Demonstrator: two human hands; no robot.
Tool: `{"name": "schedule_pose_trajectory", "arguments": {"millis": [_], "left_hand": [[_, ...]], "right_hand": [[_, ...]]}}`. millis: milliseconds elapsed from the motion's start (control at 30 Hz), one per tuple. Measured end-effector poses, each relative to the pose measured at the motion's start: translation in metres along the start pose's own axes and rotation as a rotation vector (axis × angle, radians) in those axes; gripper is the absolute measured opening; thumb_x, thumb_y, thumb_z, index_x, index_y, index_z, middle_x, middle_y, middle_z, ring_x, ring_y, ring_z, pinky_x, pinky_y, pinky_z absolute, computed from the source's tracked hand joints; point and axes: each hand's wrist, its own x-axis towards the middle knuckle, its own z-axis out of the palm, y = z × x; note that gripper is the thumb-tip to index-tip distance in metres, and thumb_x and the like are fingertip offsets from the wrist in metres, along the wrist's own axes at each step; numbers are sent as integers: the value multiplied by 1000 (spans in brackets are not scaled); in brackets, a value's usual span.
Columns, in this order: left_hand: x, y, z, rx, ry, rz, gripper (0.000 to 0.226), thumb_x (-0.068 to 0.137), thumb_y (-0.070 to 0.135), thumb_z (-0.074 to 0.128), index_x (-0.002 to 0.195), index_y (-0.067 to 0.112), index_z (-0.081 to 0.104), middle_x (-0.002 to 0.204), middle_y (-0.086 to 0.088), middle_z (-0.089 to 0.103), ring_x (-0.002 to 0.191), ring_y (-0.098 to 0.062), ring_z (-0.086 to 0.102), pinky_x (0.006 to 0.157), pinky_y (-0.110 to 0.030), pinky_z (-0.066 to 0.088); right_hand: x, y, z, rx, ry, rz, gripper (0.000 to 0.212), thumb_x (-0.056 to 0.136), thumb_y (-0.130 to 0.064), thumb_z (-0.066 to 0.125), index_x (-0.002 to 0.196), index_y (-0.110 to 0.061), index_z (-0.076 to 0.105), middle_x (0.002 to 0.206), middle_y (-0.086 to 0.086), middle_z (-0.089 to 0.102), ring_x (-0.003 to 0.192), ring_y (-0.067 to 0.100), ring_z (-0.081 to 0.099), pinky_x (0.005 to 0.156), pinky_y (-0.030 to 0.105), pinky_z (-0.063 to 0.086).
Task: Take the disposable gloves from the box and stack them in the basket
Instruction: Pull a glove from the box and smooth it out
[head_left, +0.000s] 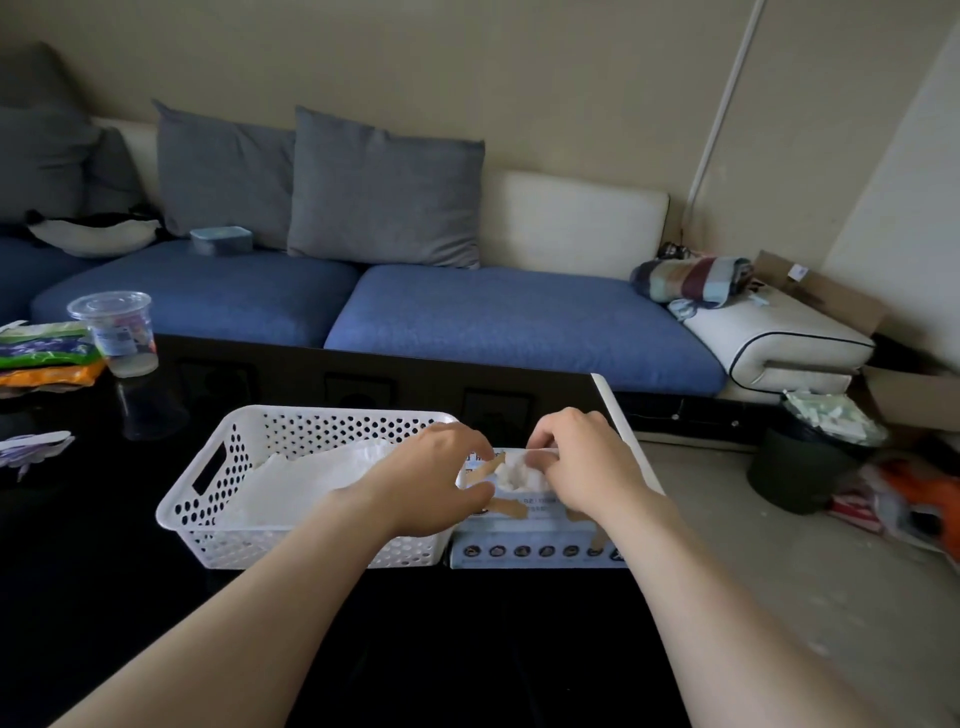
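A white perforated basket stands on the black table, with thin clear gloves lying flat inside it. Right beside it sits the glove box, pale blue with a row of round icons on its front. Crumpled clear gloves bulge from the opening in its top. My left hand reaches over the basket's right end, its fingers curled at the box's left edge. My right hand is over the opening, its fingertips pinching the bulging glove film.
A clear plastic cup and colourful packets stand at the table's far left. Behind the table runs a blue sofa with grey cushions. A dark bin and litter are on the floor to the right.
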Motion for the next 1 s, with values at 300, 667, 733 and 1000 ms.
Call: {"name": "schedule_pose_trajectory", "arguments": {"millis": [300, 667, 733, 1000], "left_hand": [[9, 5, 13, -42, -68, 2, 75, 91, 54, 75, 154, 28, 44, 137, 8, 60, 132, -14, 41, 104, -32, 41], [12, 6, 17, -73, -151, 48, 65, 96, 40, 70, 153, 46, 38, 134, 6, 53, 133, -16, 31, 106, -36, 33], [12, 5, 18, -67, -161, 53, 64, 96, 38, 69, 151, 50, 39, 130, 6, 50, 130, -18, 32, 110, -40, 36], [13, 2, 23, -37, -219, 56, 64, 103, 34, 62, 158, 50, 32, 143, 9, 38, 141, -17, 20, 119, -45, 28]], "right_hand": [[-1, 6, 4, 19, 76, -54, 28, 111, -29, 48, 91, -29, 67, 88, -4, 67, 85, 17, 61, 64, 34, 49], [-6, -4, -2, 476, 161, 77, 27, 113, -21, 37, 102, -17, 62, 93, -3, 62, 78, 6, 54, 63, 19, 37], [-5, -6, -5, 621, 157, 121, 27, 113, -21, 39, 104, -16, 64, 95, -3, 60, 81, 6, 53, 66, 19, 37], [-3, -11, -15, 960, 496, 227, 28, 114, -27, 38, 108, -18, 65, 100, -3, 64, 88, 2, 59, 73, 19, 44]]}}
